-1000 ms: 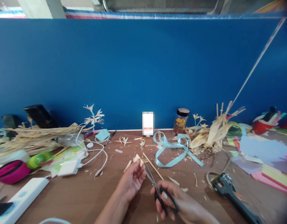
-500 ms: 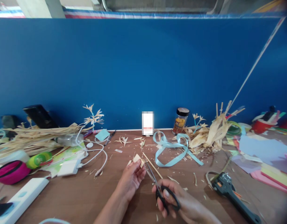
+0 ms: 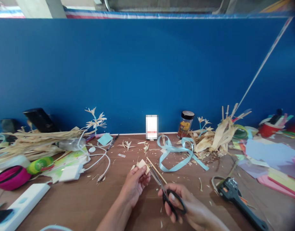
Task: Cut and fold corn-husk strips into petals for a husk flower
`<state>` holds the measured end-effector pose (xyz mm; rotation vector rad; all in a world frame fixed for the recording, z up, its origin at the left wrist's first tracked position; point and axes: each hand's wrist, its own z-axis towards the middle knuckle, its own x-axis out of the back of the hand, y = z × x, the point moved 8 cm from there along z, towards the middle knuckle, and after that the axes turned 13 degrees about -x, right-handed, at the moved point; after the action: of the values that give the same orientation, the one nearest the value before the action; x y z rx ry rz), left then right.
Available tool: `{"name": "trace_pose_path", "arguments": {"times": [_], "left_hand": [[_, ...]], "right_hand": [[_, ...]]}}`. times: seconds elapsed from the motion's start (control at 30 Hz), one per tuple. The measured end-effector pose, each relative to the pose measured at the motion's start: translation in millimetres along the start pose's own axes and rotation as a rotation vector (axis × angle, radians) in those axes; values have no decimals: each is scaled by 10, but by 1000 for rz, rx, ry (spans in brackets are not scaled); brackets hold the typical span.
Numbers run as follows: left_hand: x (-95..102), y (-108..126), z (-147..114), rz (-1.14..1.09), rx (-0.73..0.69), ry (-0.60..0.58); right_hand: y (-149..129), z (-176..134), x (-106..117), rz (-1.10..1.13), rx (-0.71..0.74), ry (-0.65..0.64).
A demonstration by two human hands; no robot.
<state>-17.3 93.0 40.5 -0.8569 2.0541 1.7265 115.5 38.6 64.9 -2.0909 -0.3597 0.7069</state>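
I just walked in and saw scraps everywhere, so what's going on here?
A person's left hand pinches a small pale piece between thumb and fingers. The right hand holds black-handled scissors, blades pointing toward that side; whether they touch the piece is hard to tell. Pale scraps lie on the brown table, and light blue ribbon curls beyond the hands.

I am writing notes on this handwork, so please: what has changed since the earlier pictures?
The right hand has moved slightly right with the scissors. The left hand has also shifted slightly right, with its pale piece. Nothing was taken hold of or let go. The blue ribbon and the jar stayed in place.
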Motion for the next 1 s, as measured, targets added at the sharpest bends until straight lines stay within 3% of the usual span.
{"name": "trace_pose_path", "arguments": {"times": [0.53,1.0], "left_hand": [[10,8,18,0,-20,5],[-2,27,34,12,-57,-22]], "right_hand": [[13,28,76,-39,-13,104],[0,19,78,-44,-34,111]]}}
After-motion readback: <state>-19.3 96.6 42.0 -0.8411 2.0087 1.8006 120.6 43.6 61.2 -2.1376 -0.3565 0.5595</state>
